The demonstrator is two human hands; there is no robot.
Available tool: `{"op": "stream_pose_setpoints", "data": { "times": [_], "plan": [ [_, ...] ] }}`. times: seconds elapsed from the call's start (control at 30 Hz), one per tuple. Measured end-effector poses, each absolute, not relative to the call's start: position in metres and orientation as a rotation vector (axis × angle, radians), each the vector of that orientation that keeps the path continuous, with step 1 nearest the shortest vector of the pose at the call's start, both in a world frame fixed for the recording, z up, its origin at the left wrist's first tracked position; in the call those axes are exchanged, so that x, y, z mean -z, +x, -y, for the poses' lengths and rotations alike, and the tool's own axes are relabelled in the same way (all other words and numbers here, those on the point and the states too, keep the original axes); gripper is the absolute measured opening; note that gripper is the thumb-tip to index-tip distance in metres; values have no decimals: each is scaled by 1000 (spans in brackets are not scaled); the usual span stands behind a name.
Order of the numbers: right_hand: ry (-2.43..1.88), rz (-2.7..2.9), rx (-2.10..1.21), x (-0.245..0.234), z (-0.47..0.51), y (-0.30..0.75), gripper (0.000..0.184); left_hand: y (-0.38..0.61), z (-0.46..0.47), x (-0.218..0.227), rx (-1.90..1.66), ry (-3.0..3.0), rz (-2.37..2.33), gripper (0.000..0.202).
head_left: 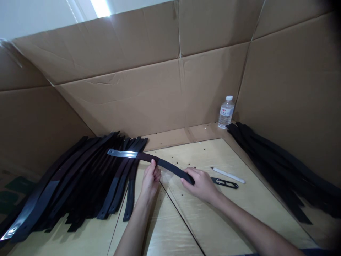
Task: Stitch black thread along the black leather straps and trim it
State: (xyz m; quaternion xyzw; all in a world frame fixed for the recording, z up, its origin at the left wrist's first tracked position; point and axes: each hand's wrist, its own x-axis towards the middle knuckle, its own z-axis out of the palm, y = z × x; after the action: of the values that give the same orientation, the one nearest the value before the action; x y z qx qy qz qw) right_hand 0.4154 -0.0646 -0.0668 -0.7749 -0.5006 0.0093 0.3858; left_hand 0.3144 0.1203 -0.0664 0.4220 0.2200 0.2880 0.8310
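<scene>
cardboard walls [149,96], strap [170,166] end inside right hand [201,184]

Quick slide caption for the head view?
Left hand and right hand hold a dark strap above the table, between the left pile and right pile.

Readable text: none that I can make out.
Water bottle [226,113] label: white with a small red mark; the print is too small for me to read.
Strap [170,167] I hold: no lettering shows.
Green print [20,185] on the cardboard: blurred shapes only.
</scene>
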Motion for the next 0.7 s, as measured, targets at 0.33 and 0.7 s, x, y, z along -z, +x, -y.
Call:
{"op": "stream_pose_setpoints", "data": {
  "times": [0.33,0.7],
  "plan": [
    [-1949,1264,54,69,65,415,19,315,-121,66,-602,904,-465,52],
    [-1943,1222,112,75,64,419,16,315,-119,64,-587,938,-490,53]
  ]
}}
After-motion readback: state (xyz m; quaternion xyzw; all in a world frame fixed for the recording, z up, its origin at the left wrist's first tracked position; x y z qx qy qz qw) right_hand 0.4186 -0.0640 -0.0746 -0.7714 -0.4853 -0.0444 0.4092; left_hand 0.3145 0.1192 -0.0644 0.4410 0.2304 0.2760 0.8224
